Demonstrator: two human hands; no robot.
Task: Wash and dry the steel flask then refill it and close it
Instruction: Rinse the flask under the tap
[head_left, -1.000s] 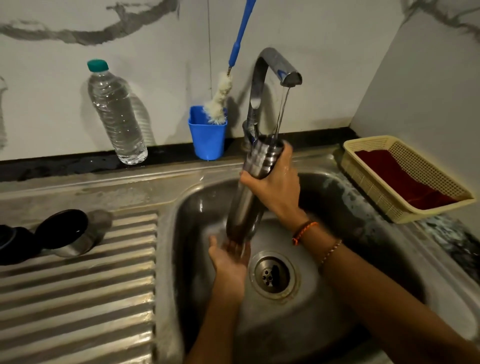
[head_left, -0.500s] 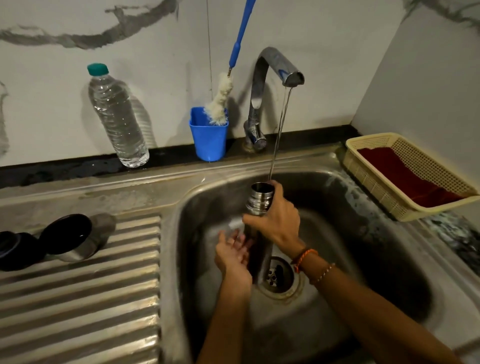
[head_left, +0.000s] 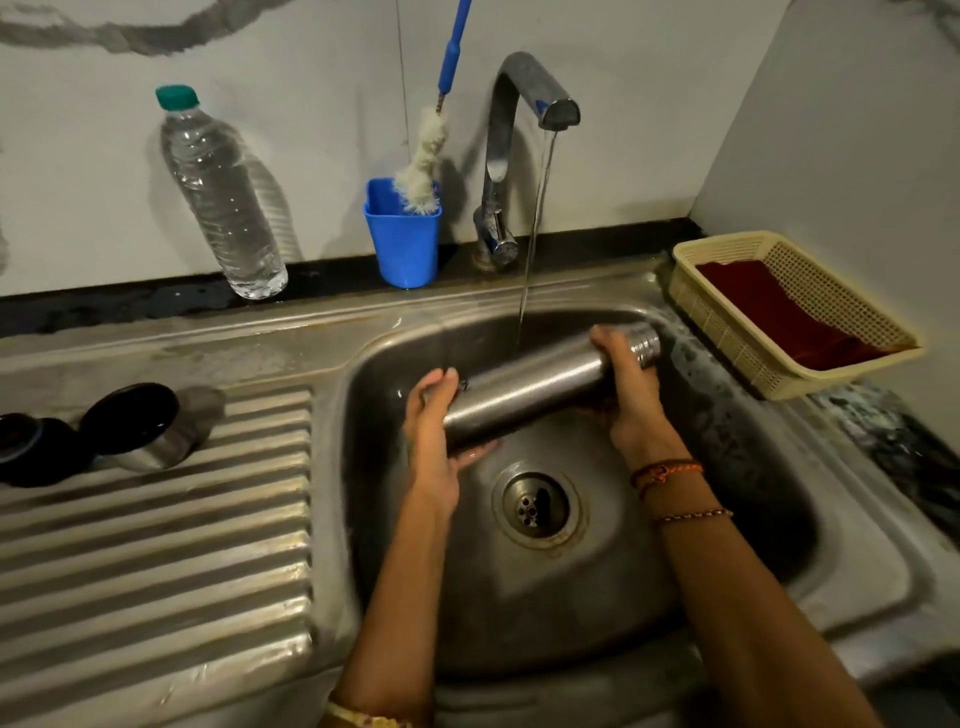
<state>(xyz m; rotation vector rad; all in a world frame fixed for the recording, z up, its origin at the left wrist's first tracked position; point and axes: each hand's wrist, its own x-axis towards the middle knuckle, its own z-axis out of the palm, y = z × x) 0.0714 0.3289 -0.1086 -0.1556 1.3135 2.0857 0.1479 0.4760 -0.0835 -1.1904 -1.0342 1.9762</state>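
The steel flask lies nearly level over the sink bowl, its open threaded mouth pointing right. Water from the tap runs down onto its upper side. My right hand grips the flask near the neck. My left hand cups the flask's base end, fingers wrapped around it. The flask's steel cap with a black inside lies on the ribbed drainboard at the left, next to a black lid.
A clear water bottle with a green cap stands against the wall. A blue cup beside the tap holds a blue-handled bottle brush. A yellow basket with a red cloth sits at the right. The drain is below the flask.
The flask went from upright under the stream to lying sideways, mouth to the right. My left hand moved up and took hold of its base end.
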